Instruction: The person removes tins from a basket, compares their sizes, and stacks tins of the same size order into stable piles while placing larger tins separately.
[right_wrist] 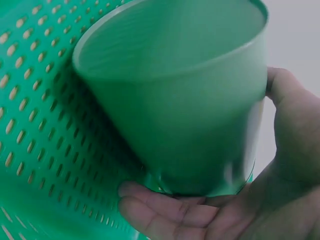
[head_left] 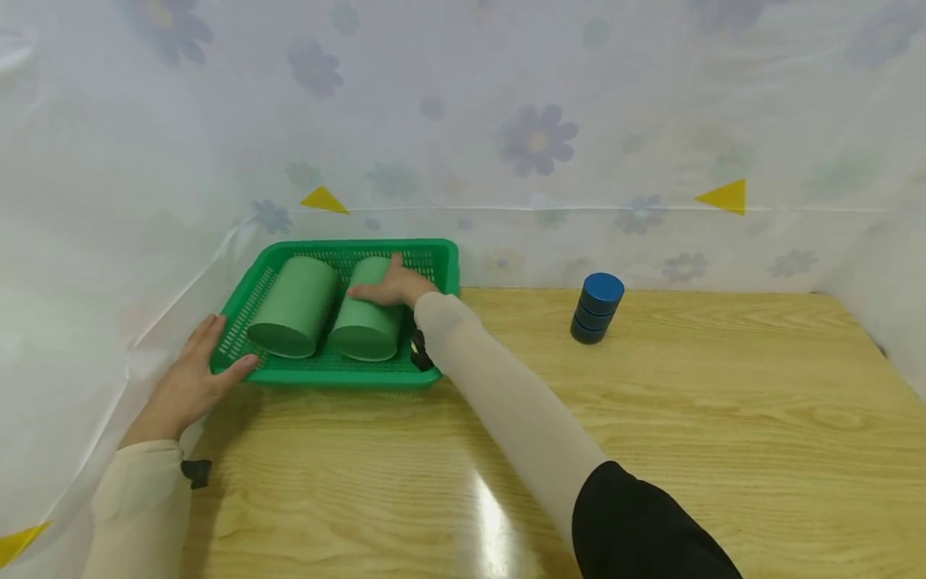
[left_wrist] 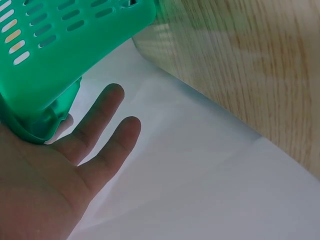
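In the head view, two light green cylinders lie side by side in a green basket [head_left: 325,376]. My right hand [head_left: 396,285] reaches over the right cylinder [head_left: 366,342] and grips it; the right wrist view shows the thumb on one side and bent fingers on the other side of this cylinder [right_wrist: 175,105]. The left cylinder [head_left: 295,310] rests beside it, untouched. My left hand [head_left: 190,386] is at the basket's near left corner, thumb at the rim. In the left wrist view, two fingers of the left hand [left_wrist: 45,185] extend past the basket corner [left_wrist: 65,60], spread and nearly straight.
A blue ribbed cylinder [head_left: 597,308] stands on the wooden table [head_left: 651,450], right of the basket. A white flowered sheet [head_left: 463,145] hangs along the back and left sides, close to the basket. Yellow triangles [head_left: 723,197] mark the sheet.
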The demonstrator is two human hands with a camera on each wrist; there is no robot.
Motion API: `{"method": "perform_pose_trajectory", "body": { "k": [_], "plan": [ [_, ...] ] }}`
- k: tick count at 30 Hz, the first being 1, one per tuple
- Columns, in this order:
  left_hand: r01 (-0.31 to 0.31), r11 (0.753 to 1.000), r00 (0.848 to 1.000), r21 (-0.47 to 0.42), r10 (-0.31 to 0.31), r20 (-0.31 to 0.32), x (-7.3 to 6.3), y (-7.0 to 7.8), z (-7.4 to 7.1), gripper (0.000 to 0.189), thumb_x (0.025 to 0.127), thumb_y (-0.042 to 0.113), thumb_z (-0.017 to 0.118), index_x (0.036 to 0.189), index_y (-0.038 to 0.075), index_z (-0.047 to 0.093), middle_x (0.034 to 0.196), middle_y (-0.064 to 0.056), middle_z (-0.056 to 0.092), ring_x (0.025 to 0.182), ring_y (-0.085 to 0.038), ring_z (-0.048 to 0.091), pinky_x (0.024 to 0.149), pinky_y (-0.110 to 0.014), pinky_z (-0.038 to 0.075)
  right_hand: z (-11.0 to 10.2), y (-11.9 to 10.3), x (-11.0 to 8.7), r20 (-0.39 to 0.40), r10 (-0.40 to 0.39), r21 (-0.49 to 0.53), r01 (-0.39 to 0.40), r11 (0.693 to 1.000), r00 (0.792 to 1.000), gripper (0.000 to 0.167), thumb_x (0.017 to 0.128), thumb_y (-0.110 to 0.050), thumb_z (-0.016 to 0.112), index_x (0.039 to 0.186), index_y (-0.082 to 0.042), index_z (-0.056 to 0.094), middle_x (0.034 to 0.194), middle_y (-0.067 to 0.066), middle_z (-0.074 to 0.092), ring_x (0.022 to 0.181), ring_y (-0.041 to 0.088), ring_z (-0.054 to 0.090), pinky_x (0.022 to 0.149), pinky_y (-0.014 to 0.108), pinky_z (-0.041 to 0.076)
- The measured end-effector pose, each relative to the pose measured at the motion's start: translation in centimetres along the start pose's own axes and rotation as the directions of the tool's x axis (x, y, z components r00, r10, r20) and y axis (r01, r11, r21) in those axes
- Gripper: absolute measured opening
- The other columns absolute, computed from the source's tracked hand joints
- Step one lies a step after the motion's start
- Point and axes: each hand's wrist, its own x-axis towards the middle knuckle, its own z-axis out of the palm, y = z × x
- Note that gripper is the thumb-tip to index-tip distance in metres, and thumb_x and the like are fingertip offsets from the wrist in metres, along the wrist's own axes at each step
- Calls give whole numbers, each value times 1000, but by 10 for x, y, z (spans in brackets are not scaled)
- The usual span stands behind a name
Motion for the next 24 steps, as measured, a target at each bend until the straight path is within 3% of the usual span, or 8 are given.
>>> {"method": "perform_pose_trajectory", "body": {
  "k": [8,14,17,24],
  "plan": [
    [18,1000,1000,-4,-18,19,0,0,-1,93,103,50,52,162,9,-6,166,-23,-11,138,-66,14,99,-80,21,-2,0,-4,7,-50,72,49,996,999,101,98,-51,57,162,-22,-15,166,16,17,145,36,32,111,49,37],
    [13,1000,1000,-7,-13,19,0,1,-2,93,103,50,53,162,8,-6,166,-23,-10,139,-65,12,100,-80,20,5,1,5,-18,-50,-64,49,997,999,104,92,-67,58,162,-35,-12,165,16,21,142,39,36,109,50,38],
    [12,1000,1000,-1,-12,16,0,1,-2,93,103,50,53,162,8,-6,166,-24,-10,139,-65,13,100,-80,20,7,2,8,-27,-50,-108,47,993,998,113,87,-70,62,162,-32,-14,164,16,26,139,39,42,109,49,39],
    [19,1000,1000,7,-19,19,-1,1,-1,93,103,51,52,162,9,-6,166,-22,-10,138,-66,14,99,-80,20,1,6,6,20,-37,-66,39,997,999,115,91,-50,69,160,-25,-20,163,14,28,136,34,46,99,47,45]
  ]
}}
